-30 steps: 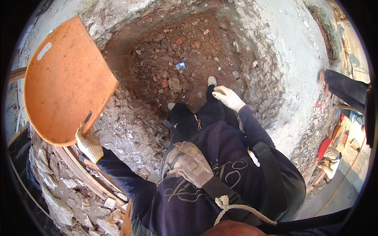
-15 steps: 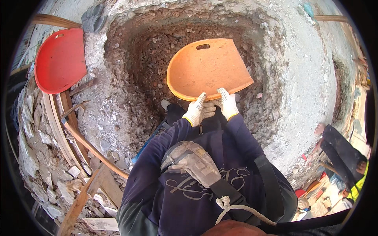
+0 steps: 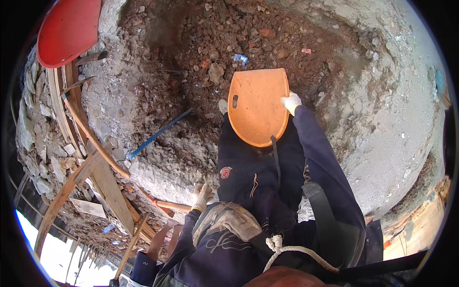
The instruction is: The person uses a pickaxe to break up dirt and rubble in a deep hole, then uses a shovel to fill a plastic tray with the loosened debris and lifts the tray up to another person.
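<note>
My right hand (image 3: 291, 103), in a white knitted glove, grips the right edge of an orange plastic scoop pan (image 3: 258, 103). The pan's straight edge points away from me and its rounded end lies over my thighs; nothing is in it. My left hand (image 3: 203, 197), gloved too, is low on the left beside my hip, its fingers seeming loosely apart. Close to its wrist ends the wooden handle (image 3: 178, 206) of a tool with an orange-red part. Whether the hand touches that handle I cannot tell.
Before me is a dug pit (image 3: 287, 36) with loose soil and stones. A blue ribbed rod (image 3: 160, 134) slants at its left edge. Further left are a red scoop pan (image 3: 69, 31), a pickaxe (image 3: 93, 134) and planks (image 3: 112, 191). Another person's bare limbs (image 3: 162, 239) show at lower left.
My left hand has let go of the orange pan and moved down to the left. The pan has turned and come nearer, held by my right hand alone. The view has shifted.
</note>
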